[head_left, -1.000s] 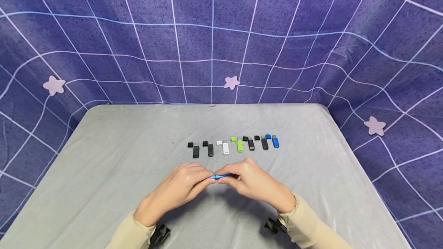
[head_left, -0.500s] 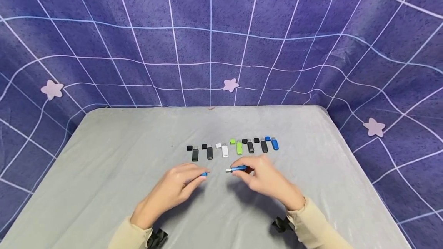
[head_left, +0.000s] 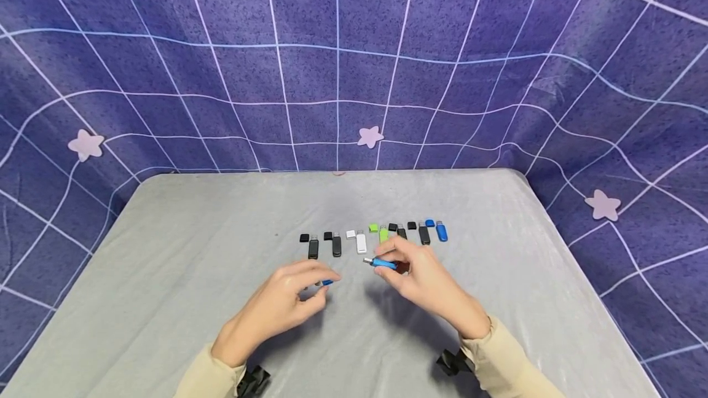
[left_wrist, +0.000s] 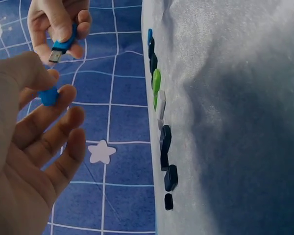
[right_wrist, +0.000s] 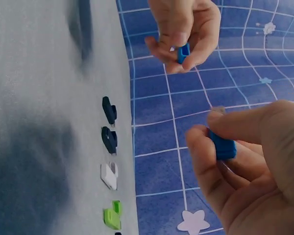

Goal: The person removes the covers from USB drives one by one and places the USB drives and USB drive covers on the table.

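Note:
My left hand pinches a small blue cap between its thumb and fingers, just above the grey table. Opposite it, my right hand holds a blue USB stick, its bare metal plug pointing left toward the cap. Cap and stick are apart, with a gap between the hands. In the right wrist view the hollow end of the cap shows, while the thumb and fingers cover part of the stick.
Behind the hands runs a row of uncapped USB sticks, each with its cap beside it: black, white, green and blue among them. A purple curtain surrounds the grey table.
Cap and blue USB stick, joined a second ago, have come apart. My right hand has moved right and a little away with the stick; the left thumb has shifted lower.

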Demonstrator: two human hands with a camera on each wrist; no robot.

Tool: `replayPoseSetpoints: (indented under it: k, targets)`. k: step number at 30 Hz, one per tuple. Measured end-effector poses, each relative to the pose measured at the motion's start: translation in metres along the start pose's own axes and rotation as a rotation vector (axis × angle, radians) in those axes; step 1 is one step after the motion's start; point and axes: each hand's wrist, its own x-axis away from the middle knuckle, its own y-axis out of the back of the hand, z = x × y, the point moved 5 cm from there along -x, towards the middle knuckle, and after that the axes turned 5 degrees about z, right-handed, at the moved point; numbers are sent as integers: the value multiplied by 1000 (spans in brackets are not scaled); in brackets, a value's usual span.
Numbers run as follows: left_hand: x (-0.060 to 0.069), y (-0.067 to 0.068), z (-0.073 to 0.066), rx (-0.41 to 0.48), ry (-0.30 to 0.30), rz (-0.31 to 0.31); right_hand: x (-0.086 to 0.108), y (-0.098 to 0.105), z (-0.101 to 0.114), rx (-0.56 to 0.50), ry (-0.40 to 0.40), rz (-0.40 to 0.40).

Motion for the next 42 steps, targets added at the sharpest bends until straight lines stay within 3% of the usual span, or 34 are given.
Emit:
replayPoseSetpoints:
  k: [13, 25, 33, 42]
  targets:
    - [3, -1, 1, -37, -26, 22, 2, -5, -3, 64, -140, 64]
    - [4, 1, 2, -61, -66, 30, -8, -2, 8, 329, -66, 102]
    - [6, 12, 0, -130, -65, 46, -17, -2, 10, 317, -101, 118]
    - [8, 25, 14, -128, -35, 25, -35, -8, 8, 262, -177, 106]
